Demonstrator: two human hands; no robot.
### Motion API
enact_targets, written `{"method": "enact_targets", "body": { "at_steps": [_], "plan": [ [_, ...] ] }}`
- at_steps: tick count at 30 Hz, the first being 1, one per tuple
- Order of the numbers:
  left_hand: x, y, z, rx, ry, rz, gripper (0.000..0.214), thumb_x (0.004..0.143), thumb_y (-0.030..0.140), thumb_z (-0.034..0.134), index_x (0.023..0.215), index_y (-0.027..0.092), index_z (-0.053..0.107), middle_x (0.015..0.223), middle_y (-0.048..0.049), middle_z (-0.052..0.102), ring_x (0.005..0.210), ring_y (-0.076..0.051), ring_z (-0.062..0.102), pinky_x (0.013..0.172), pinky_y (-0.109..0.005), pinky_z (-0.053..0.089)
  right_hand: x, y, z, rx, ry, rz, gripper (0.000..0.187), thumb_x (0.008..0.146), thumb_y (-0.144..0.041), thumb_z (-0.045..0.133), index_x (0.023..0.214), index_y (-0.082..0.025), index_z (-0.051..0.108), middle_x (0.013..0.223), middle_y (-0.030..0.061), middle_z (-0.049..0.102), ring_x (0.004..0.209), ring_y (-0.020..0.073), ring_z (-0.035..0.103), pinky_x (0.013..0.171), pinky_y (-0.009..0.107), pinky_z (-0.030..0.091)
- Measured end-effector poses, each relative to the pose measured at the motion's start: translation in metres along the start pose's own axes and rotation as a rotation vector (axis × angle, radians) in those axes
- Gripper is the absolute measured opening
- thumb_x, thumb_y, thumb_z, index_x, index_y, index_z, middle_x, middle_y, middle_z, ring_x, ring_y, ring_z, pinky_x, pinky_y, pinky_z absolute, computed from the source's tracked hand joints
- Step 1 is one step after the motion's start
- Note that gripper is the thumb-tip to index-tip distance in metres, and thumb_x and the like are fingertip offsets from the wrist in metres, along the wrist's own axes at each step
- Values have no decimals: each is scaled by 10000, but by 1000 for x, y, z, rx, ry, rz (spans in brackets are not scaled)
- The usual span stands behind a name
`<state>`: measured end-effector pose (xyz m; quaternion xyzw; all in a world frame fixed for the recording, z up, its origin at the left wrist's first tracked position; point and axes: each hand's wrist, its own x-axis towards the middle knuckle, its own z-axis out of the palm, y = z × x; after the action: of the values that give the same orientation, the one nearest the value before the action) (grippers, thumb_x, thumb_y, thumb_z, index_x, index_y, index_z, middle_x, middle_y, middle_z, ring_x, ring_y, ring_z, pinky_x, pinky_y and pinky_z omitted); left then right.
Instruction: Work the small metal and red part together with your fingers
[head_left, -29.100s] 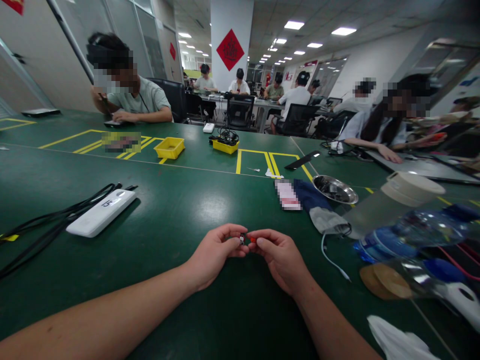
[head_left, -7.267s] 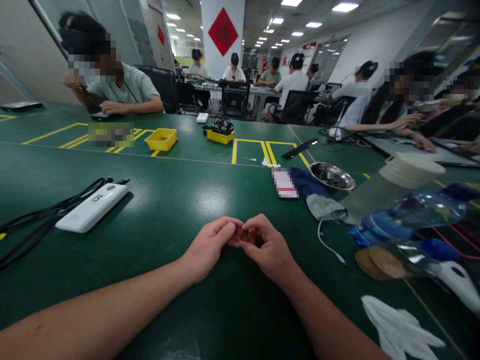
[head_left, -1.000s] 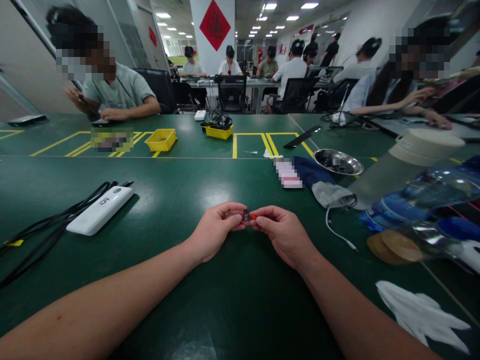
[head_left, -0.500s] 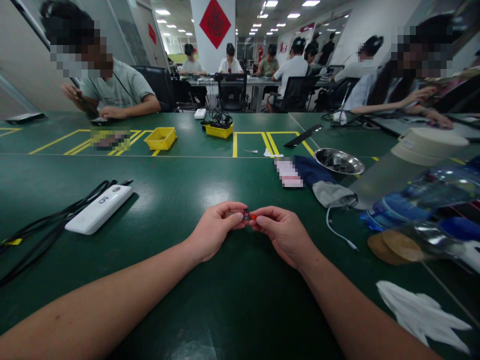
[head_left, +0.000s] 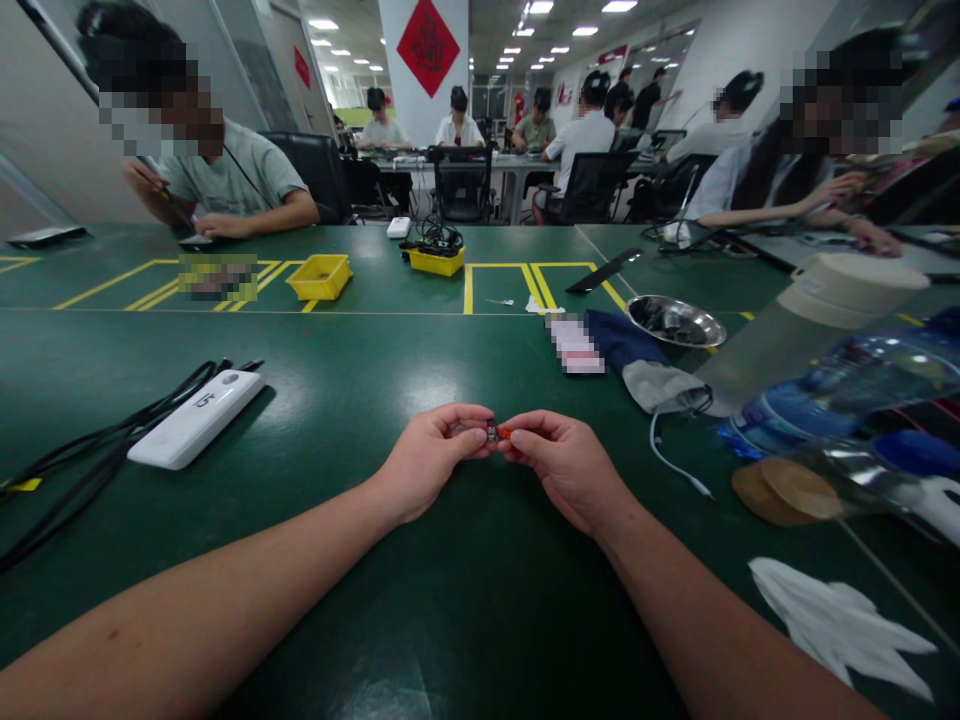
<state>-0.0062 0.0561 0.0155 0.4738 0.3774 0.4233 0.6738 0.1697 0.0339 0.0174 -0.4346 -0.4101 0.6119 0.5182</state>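
My left hand [head_left: 439,455] pinches a small dark grey piece [head_left: 492,433] between thumb and fingers, just above the green table [head_left: 337,580]. Facing it, my right hand [head_left: 562,455] is closed on a small orange-red piece [head_left: 505,434]. The two pieces meet or nearly meet between my fingertips; I cannot tell whether they are joined. Both are too small and too covered by fingers to name their kind.
To the left lies a white power bank [head_left: 196,418] with black cables [head_left: 97,470]. Yellow bins [head_left: 321,278] stand farther back. On the right are a metal bowl [head_left: 675,322], a blue-labelled bottle [head_left: 795,410], a tumbler [head_left: 795,330] and white tissue [head_left: 832,615]. People sit across the table.
My hands keep almost the same pose and place, still pinching the small pieces. The whole view has shifted very slightly.
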Motion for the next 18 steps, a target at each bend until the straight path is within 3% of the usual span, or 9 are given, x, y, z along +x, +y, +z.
{"method": "enact_targets", "body": {
  "at_steps": [18],
  "plan": [
    [-1,0,0,20,-11,7,279,783,194,693,1052,131,648,927,-68,700,801,-136,676,755,-253,527,0,-1,2,19,5,8,128,723,-200,723,842,-154,712,808,56,714,711,146,650,708,310,500]
  ]
}}
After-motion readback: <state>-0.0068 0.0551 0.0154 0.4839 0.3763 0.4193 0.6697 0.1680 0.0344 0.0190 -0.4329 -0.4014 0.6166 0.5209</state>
